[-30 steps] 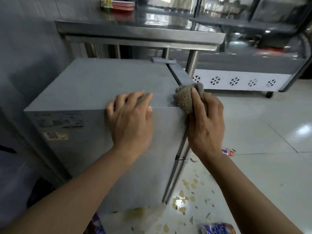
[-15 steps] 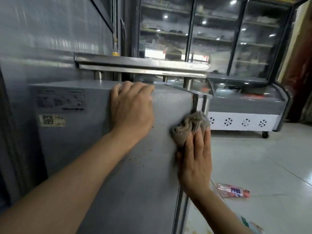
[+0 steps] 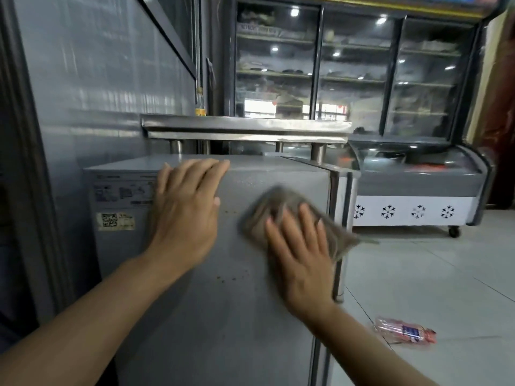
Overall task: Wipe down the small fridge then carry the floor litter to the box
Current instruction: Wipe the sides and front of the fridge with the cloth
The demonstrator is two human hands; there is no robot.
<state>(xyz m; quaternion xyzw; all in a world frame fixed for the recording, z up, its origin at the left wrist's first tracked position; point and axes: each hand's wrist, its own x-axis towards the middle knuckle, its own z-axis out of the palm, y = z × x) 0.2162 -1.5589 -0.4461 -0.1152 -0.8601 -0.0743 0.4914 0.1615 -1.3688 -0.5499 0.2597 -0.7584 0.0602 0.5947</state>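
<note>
Floor (image 3: pixel 418 274) beside fridge (image 3: pixel 223 316): plastic wrapper (image 3: pixel 404 332)

A person's left hand (image 3: pixel 185 215) rests on the small fridge's (image 3: pixel 223 316) top edge, right hand (image 3: pixel 299 254) pressing a cloth (image 3: pixel 267 215) against its side; a wrapper (image 3: pixel 404 333) lies on the floor (image 3: pixel 432 280) to the right, a steel table (image 3: pixel 245 126) behind.

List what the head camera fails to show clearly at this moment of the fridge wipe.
- Cloth: motion blur smears its edges; the right hand covers part.
- Small fridge: the frame's bottom edge cuts off its base, both arms cover part of its side, and the left hand covers part of its label.
- Sticker text: too small to read.
- Box for litter: not in view.
- Plastic wrapper print: too small to read.
</note>
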